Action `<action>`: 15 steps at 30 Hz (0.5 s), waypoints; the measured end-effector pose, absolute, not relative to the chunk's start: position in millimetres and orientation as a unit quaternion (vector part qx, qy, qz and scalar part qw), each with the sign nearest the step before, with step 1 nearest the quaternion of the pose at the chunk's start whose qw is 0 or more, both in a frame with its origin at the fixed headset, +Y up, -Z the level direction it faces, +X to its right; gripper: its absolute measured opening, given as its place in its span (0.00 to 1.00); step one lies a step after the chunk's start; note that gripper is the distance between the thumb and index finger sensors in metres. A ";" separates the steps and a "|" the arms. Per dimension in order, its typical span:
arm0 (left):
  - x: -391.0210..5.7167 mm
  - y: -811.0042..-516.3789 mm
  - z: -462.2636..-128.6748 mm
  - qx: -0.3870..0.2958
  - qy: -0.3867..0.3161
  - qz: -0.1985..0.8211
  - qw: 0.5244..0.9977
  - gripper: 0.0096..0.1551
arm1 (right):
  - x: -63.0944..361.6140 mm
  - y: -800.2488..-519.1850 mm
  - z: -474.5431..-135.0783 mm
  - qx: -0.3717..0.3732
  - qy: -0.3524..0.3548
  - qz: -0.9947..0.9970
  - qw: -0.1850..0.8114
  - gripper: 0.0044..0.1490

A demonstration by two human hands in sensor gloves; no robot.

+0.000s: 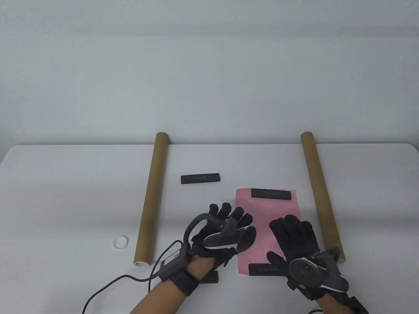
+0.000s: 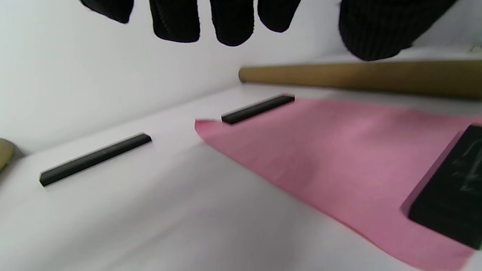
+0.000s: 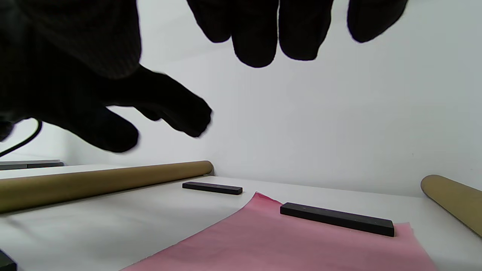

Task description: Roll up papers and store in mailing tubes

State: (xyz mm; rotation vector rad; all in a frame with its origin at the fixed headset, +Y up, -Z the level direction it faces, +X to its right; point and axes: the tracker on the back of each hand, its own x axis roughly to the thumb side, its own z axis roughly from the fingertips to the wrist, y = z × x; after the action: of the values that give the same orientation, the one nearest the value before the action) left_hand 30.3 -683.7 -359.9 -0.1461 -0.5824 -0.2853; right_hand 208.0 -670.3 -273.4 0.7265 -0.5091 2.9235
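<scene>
The pink paper [image 1: 268, 229] lies flat on the table [image 1: 65, 183], long side running away from the person, a black bar [image 1: 271, 194] across its far edge and another [image 1: 266, 269] on its near edge. Both hands hover over it, fingers spread and holding nothing: left hand [image 1: 226, 229] at its left edge, right hand [image 1: 294, 238] apparently just above it. One cardboard tube [image 1: 151, 199] lies left of the paper, another [image 1: 320, 193] right, both parallel to it.

Bare lab-like workspace: white table [image 1: 65, 183], blank wall [image 1: 209, 65]
</scene>
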 end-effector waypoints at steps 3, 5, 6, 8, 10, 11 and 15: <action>48.9 -704.3 -380.2 -0.126 -0.262 -0.188 0.938 0.52 | 207.5 -671.1 -274.4 0.237 -0.158 0.958 0.045 0.56; 54.8 -717.5 -394.0 -0.161 -0.247 -0.200 0.934 0.54 | 206.7 -672.3 -275.2 0.237 -0.152 0.958 0.046 0.55; 56.3 -723.9 -400.0 -0.176 -0.238 -0.195 0.935 0.56 | 206.2 -673.1 -275.7 0.238 -0.148 0.959 0.043 0.55; 57.1 -737.5 -412.2 -0.210 -0.224 -0.183 0.934 0.58 | 205.7 -674.4 -276.6 0.237 -0.141 0.960 0.037 0.55; 56.6 -748.5 -419.3 -0.226 -0.214 -0.171 0.935 0.59 | 205.8 -675.2 -277.3 0.237 -0.137 0.961 0.038 0.56; 55.5 -755.1 -422.8 -0.237 -0.210 -0.167 0.934 0.60 | 205.8 -675.4 -277.7 0.237 -0.133 0.962 0.037 0.56; 48.2 -773.2 -429.4 -0.272 -0.195 -0.147 0.931 0.59 | 206.2 -677.2 -279.8 0.235 -0.122 0.964 0.036 0.56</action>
State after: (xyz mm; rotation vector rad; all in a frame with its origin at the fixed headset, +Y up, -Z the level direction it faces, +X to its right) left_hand 48.2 -773.2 -429.4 -0.5565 -0.3982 -0.3002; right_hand 206.2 -677.2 -279.8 0.7217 -0.3733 2.9596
